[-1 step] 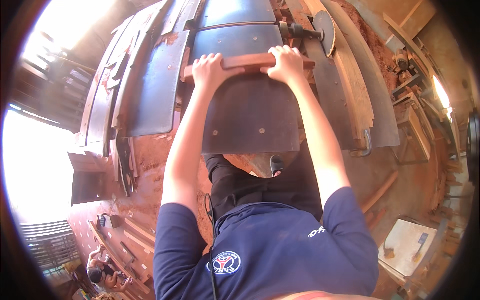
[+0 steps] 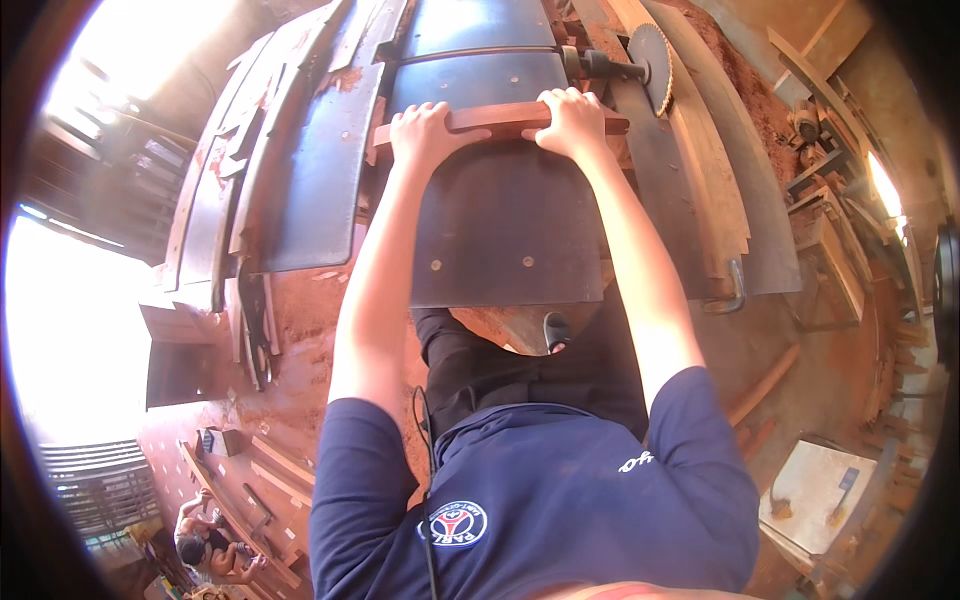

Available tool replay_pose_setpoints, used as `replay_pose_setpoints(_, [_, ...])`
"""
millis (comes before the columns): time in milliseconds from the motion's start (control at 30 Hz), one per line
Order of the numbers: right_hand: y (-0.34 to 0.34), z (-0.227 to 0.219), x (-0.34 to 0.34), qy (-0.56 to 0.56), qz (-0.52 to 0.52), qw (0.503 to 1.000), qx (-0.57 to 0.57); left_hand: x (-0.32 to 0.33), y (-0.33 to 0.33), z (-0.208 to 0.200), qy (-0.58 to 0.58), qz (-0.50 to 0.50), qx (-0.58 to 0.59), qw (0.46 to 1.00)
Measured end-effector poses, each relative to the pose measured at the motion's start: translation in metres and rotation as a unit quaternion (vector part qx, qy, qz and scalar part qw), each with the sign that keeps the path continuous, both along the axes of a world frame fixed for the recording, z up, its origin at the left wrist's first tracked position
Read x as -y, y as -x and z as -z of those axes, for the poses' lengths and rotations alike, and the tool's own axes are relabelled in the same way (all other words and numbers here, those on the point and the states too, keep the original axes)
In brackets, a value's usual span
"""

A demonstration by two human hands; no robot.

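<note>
A reddish-brown piece of wood [image 2: 508, 116] lies crosswise over a dark metal machine table [image 2: 505, 220]. My left hand [image 2: 420, 136] is closed over its left part, with the thumb along the near side. Toward the other end, my right hand [image 2: 570, 124] grips it the same way, fingers over the top and thumb on the near side. Both arms reach forward, and the ends of the wood stick out past my hands. My fingers hide parts of its top. Whether it rests fully on the metal, I cannot tell.
A round toothed saw blade [image 2: 652, 70] on a shaft stands right of my right hand. Beside it runs a long pale board [image 2: 705, 170]. Wood offcuts lie on the metal plate [image 2: 310, 190] at left. Another person [image 2: 210, 540] sits low at the far lower left.
The wood's left end and my left hand sit slightly farther right and up. My right hand has hardly moved. The view has shifted a little.
</note>
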State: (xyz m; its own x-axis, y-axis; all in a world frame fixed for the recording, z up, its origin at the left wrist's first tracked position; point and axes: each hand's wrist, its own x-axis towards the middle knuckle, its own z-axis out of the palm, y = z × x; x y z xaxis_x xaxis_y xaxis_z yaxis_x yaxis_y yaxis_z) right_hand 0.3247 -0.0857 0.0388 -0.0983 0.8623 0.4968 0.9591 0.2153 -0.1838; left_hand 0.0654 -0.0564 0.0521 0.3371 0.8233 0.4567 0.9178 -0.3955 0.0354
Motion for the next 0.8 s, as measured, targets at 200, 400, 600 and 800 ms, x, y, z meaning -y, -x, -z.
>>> replay_pose_setpoints(200, [0.001,0.009,0.042,0.033,-0.020,0.999,-0.018,0.040,0.005,0.024,-0.035,0.016,0.034,0.999])
replay_pose_setpoints(400, [0.018,-0.022,0.226,0.037,-0.049,0.997,-0.040,0.226,0.021,-0.005,-0.006,0.040,0.062,0.997])
replay_pose_setpoints(600, [0.019,-0.019,0.239,0.040,-0.055,0.996,-0.062,0.231,0.020,0.003,0.003,0.056,0.063,0.996])
replay_pose_setpoints(800, [0.003,-0.007,0.078,-0.050,-0.019,0.999,-0.003,0.057,0.007,0.010,-0.077,0.059,0.046,0.994])
